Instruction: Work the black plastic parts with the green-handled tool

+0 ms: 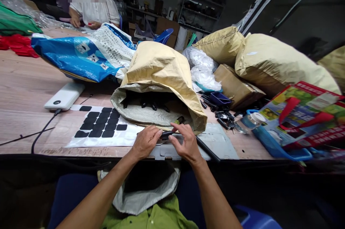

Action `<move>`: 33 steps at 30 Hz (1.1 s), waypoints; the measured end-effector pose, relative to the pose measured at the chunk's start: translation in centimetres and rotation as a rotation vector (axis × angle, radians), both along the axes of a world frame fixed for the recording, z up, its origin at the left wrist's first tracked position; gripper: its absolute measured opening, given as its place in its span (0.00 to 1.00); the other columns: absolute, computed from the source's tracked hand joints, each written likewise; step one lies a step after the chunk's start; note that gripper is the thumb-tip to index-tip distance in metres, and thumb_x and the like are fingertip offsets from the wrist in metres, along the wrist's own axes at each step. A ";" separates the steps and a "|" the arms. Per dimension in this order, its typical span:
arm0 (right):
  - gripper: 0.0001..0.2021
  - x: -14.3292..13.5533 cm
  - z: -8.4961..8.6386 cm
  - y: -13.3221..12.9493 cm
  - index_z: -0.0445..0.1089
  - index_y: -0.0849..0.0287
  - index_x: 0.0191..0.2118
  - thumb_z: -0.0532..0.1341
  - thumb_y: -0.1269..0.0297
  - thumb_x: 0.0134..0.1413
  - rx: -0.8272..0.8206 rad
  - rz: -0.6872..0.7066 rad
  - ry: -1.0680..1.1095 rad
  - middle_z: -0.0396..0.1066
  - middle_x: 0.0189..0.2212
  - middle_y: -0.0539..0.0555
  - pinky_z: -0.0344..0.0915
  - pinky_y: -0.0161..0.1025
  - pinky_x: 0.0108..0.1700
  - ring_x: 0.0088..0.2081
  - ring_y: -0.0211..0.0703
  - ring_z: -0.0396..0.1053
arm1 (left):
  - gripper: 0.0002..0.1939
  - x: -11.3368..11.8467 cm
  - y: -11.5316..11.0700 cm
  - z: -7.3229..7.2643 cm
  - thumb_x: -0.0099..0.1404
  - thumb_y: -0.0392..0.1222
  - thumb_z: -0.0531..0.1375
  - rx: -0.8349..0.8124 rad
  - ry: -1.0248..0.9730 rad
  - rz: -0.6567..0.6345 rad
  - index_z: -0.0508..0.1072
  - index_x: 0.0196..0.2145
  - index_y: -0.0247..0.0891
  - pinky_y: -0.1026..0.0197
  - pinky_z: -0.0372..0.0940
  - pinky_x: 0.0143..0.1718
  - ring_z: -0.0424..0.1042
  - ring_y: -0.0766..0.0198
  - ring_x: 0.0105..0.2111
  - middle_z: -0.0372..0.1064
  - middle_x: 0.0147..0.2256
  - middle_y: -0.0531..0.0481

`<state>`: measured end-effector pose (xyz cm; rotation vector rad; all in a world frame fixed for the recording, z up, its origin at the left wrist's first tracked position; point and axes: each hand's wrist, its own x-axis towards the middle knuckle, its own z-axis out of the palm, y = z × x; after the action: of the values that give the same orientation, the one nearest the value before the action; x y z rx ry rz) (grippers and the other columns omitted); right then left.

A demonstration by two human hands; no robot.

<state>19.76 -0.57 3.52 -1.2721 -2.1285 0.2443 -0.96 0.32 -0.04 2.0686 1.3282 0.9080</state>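
Note:
In front of the open mouth of a tan woven sack [161,64], my left hand [147,142] is closed on a slim black piece [167,134], thumb on top. My right hand [185,143] is beside its other end, thumb and index finger apart; whether it touches the piece I cannot tell. Just beyond those fingers a yellow-green and black item [178,120] shows at the sack's rim. Several black pieces [153,105] lie inside the sack. A thick black rod [208,149] slants from behind my right hand past the table edge. A grey plate [218,141] lies beneath.
A white sheet of black stickers [72,142] and a white power bank [64,97] lie left. A second open sack [145,196] rests on my lap. Black parts [225,117], a blue tray [293,154] and a colourful bag [304,114] stand right. Another person [94,12] sits across.

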 end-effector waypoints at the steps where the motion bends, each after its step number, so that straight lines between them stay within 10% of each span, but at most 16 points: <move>1: 0.19 -0.3 0.1 0.1 0.72 0.55 0.56 0.62 0.59 0.60 -0.026 0.022 -0.007 0.75 0.40 0.53 0.63 0.41 0.49 0.43 0.45 0.67 | 0.21 0.0 0.0 0.0 0.76 0.48 0.46 0.005 0.006 -0.002 0.72 0.32 0.40 0.58 0.60 0.41 0.67 0.60 0.37 0.71 0.33 0.49; 6: 0.10 -1.1 -1.0 0.4 0.75 0.55 0.43 0.62 0.57 0.62 -0.096 0.030 -0.017 0.76 0.37 0.53 0.63 0.40 0.46 0.40 0.45 0.68 | 0.18 0.0 -0.1 -0.1 0.76 0.47 0.49 0.000 0.016 -0.003 0.71 0.31 0.41 0.59 0.60 0.41 0.67 0.60 0.37 0.71 0.33 0.51; 33: 0.11 -1.4 -3.3 -0.1 0.71 0.58 0.39 0.54 0.59 0.68 -0.039 0.061 -0.080 0.71 0.32 0.54 0.58 0.42 0.41 0.37 0.45 0.64 | 0.14 0.4 -0.3 -0.2 0.75 0.47 0.53 0.039 0.063 -0.011 0.75 0.36 0.40 0.57 0.60 0.43 0.69 0.59 0.40 0.74 0.35 0.50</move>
<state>18.37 -0.63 0.19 -1.2592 -2.2430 0.2660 -0.59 0.04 -0.23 2.1481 1.3401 0.8768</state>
